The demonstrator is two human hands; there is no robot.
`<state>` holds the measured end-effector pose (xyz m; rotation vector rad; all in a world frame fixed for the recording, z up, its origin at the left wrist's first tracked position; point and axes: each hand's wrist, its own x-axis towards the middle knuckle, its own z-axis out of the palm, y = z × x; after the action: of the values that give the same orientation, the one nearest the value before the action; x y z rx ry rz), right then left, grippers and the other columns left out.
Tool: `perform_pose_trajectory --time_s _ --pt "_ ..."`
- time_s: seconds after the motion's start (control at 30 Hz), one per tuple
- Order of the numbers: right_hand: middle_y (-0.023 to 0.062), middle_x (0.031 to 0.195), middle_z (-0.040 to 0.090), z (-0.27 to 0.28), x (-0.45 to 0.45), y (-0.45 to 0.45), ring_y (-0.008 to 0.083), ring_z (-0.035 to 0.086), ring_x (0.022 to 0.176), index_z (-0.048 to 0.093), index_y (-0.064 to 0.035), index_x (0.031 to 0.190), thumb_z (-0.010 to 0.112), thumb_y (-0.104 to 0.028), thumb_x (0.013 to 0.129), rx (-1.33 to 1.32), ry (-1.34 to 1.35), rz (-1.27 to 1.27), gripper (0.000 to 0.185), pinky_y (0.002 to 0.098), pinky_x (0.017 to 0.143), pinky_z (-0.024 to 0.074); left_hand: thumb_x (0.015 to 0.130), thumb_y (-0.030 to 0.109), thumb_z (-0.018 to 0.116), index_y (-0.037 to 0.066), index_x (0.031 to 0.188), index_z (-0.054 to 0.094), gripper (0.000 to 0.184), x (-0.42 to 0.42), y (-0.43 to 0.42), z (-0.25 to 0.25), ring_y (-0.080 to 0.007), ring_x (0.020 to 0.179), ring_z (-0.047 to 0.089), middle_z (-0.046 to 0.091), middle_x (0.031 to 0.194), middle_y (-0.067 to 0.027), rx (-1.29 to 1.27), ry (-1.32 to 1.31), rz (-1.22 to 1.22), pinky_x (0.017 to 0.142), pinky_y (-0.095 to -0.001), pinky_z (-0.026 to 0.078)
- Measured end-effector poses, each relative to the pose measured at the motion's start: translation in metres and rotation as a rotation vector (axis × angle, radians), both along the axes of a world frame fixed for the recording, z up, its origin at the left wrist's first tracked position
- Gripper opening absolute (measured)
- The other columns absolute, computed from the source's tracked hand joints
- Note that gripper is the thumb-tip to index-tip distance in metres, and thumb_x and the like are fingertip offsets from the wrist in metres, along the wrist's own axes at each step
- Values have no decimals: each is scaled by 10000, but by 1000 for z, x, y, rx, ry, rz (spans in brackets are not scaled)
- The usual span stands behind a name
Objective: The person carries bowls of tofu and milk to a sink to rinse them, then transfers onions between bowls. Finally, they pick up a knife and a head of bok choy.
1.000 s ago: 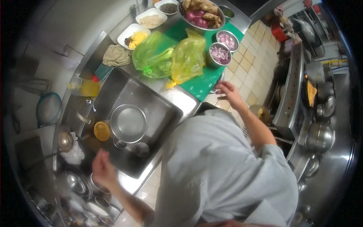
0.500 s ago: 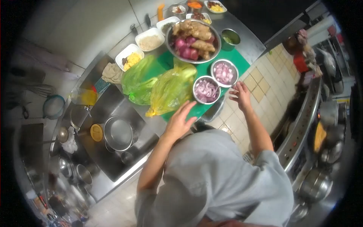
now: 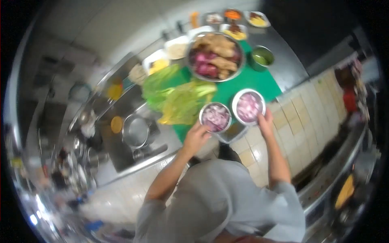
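Observation:
My left hand [image 3: 197, 137] grips the near rim of a small metal bowl [image 3: 215, 117] of sliced purple onion. At the right, my right hand [image 3: 265, 121] has its fingers closed on the edge of a second bowl [image 3: 248, 107], which holds chopped purple onion. Both bowls are at the near edge of the green board [image 3: 265, 81]. Behind them stands a large metal bowl [image 3: 214, 56] with ginger and whole purple onions. Leafy greens in a yellow bag [image 3: 182, 103] and a green bag [image 3: 158, 85] lie to the left.
A sink [image 3: 121, 148] at the left holds a metal pot [image 3: 135, 131]. White dishes and small containers line the back. A metal cup [image 3: 261, 58] of something green stands at the board's right. Under the onion bowls, a clear container [image 3: 234, 133] shows. Tiled floor and a stove lie at the right.
My left hand has come from over the sink to the left onion bowl, and my right hand has closed on the right one. The view has turned and is blurred.

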<state>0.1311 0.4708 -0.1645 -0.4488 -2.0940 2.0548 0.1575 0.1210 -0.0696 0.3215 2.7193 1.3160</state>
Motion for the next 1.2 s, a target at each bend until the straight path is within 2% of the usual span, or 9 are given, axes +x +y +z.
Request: perform_pose_trajectory --time_s 0.03,0.07,0.2,0.3,0.47,0.6,0.67,1.07,1.2 --pt "31 1037 637 6 22 -1 63 554 864 513 -23 1349 611 -126 926 -188 -145 17 447 235 719 471 829 131 774 83 1000 682 200 12 -8 6 -385 1082 622 620 1209 -178 40 10 -38 853 -437 537" --pt "37 1109 608 -7 36 8 65 527 872 512 -24 1352 591 -110 933 -62 -232 114 435 220 719 451 826 120 774 83 997 686 196 26 -18 12 -374 1089 623 626 1202 -172 71 34 -51 861 -426 535" --pt "114 1325 580 -6 70 -39 198 587 1172 445 10 1430 531 -92 963 -221 -117 191 485 315 982 481 809 87 791 77 981 700 195 86 -62 46 -323 1164 606 571 1322 -167 302 20 97 968 -391 517" --pt "98 1285 589 13 96 -114 175 589 1134 459 15 1412 522 -80 954 -185 -129 385 473 305 956 485 816 81 798 68 987 703 196 149 -123 54 -366 1339 500 428 1521 -220 399 162 176 1087 -392 432" --pt "71 1172 628 56 105 -244 126 603 996 527 21 1338 525 -30 920 -147 -23 673 421 269 862 494 820 67 807 62 981 706 190 263 -219 81 -380 1385 462 382 1555 -242 429 249 407 1094 -390 425" --pt "61 1127 661 92 126 -354 130 618 967 583 0 1262 557 14 861 -299 -70 751 403 261 854 495 807 97 821 67 966 699 203 358 -286 96 -396 1327 523 485 1449 -295 374 360 657 1055 -392 452" --pt "49 1121 666 103 144 -407 127 622 974 592 -9 1242 569 19 848 -371 -132 766 396 267 863 496 790 79 851 57 945 708 211 396 -320 125 -323 1212 604 633 1264 -190 376 329 845 975 -366 495" --pt "48 1115 660 144 194 -612 121 616 968 588 3 1258 566 37 845 -349 -213 1140 414 262 865 492 777 3 836 20 983 678 260 471 -512 208 -248 1144 644 620 1268 -161 331 576 1118 959 -333 547" --pt "75 1155 665 141 184 -655 134 628 1006 574 16 1291 557 40 852 -303 -224 1203 440 279 881 510 808 -87 770 17 1055 623 305 456 -583 243 -179 1065 653 639 1095 -78 122 656 1212 932 -323 582"
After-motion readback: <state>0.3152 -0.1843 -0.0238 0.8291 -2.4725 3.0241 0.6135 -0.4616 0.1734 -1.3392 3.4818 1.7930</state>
